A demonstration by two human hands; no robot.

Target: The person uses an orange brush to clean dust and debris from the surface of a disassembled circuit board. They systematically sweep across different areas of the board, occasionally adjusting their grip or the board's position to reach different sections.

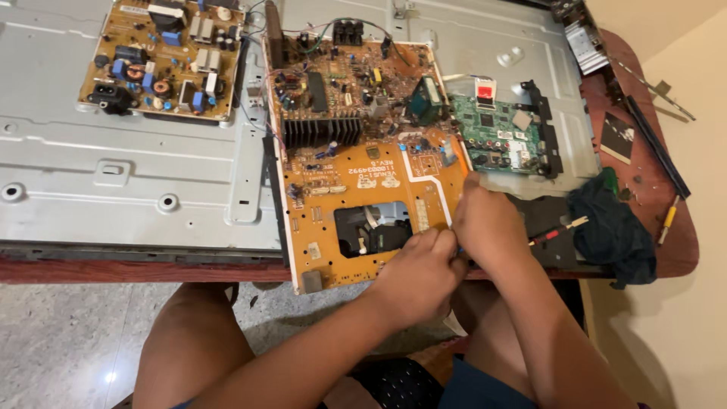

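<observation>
Across the reddish wooden table (666, 250) lies a grey metal television back panel (136, 167) already opened, its large orange circuit board (363, 189) loose on top; both hands, left hand (416, 276) and right hand (488, 227), pinch together at that board's near right edge, what they grip hidden.

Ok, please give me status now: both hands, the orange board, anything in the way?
Left hand and right hand closed together at the right edge of the large orange circuit board. What they pinch is hidden. Red-handled tool lies just right of them.
</observation>
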